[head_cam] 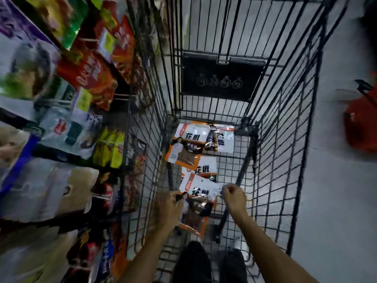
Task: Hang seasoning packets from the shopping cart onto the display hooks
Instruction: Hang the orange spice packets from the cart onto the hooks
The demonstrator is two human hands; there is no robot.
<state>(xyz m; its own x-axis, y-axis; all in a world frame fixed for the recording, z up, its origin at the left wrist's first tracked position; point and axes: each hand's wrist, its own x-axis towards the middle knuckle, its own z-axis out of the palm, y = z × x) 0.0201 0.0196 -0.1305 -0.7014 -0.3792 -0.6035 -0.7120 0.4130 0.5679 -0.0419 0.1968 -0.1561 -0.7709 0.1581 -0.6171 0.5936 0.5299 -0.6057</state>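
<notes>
Looking straight down into a black wire shopping cart [285, 139], both of the person's bare arms reach in over the near end. The left hand [170, 204] is curled round the left edge of the nearest seasoning packet [201, 190], and the right hand [234, 198] pinches that packet's upper right corner with bent fingers, so both hands are grasping the one packet. It is orange and white with bold black characters and a clear window showing dark contents, and its lower end tilts down toward the person.

Three more packets of the same kind lie flat on the cart's mesh bottom beyond it. One [206, 167] is partly tucked under the held packet. Two sit at the far end, touching and slightly overlapping: a left one [188, 145] and a right one [223, 139].

A black plastic flap [220, 78] with four round pictograms hangs on the cart's far wall.

Just beside the cart's left side stands the display, crowded with hanging packs that are badly blurred. A red-orange pack [91, 76] and some yellow ones [110, 148] stand out, but the hooks themselves are too smeared to make out. On the grey floor [336, 201] to the right, well apart from the cart, rests a red object [360, 127] that is too blurred to name. The person's dark trouser legs [192, 262] show at the bottom edge.
</notes>
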